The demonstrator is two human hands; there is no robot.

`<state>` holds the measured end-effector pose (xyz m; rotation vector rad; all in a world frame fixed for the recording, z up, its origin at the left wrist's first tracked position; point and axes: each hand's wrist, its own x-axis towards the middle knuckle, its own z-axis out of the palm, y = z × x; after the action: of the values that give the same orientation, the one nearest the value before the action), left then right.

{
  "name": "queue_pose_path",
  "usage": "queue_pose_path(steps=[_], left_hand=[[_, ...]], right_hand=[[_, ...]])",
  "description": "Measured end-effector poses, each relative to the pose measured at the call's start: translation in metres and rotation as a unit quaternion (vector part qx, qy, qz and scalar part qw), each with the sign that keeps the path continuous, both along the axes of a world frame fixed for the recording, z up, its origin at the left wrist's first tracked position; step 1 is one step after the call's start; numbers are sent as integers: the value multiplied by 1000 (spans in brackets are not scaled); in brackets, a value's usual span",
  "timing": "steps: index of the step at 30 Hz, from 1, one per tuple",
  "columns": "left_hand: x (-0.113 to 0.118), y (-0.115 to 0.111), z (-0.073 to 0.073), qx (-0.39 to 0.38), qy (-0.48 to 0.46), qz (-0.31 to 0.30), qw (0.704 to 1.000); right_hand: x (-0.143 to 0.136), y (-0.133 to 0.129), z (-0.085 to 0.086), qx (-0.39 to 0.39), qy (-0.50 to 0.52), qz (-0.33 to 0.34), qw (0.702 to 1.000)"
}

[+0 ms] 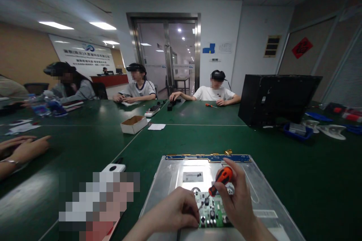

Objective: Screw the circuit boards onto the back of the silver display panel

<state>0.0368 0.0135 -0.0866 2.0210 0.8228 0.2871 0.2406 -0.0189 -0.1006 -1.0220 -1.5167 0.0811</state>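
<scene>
An orange-and-black screwdriver (pixel 221 181) is in my right hand (pixel 240 199), gripped by the handle. Its thin shaft slants down and left toward a green circuit board (pixel 216 211) with several components. At the board's left edge, my left hand (pixel 177 211) has its fingers curled and pressed together near the screwdriver's tip; what they pinch, if anything, is hidden. Beneath the board lies a flat silver metal panel (pixel 169 175), seemingly the back of a screen. Along its far edge runs a narrow blue circuit strip (pixel 195 157).
To the left lies a white device (pixel 113 168), partly blurred out. Further off stand an open carton (pixel 134 124) and, right, a black monitor (pixel 278 99) beside a blue tray (pixel 298 131). Several people sit around the green table (pixel 181 139); another person's hands (pixel 28 150) are at left.
</scene>
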Motion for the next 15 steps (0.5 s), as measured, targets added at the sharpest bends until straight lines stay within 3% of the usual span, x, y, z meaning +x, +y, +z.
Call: queue_pose_path(steps=[3,7,15], left_hand=[[0,0,2,10,12,-5,1000],[0,-1,4,23,11,-8,1000],[0,-1,6,23,18,-19,999]], right_hand=[[-3,0,-7,47,-35,7,998],[-12,-6,-2,86,-84,-22,992],[-15,-11,-1,69,-68,-6,995]])
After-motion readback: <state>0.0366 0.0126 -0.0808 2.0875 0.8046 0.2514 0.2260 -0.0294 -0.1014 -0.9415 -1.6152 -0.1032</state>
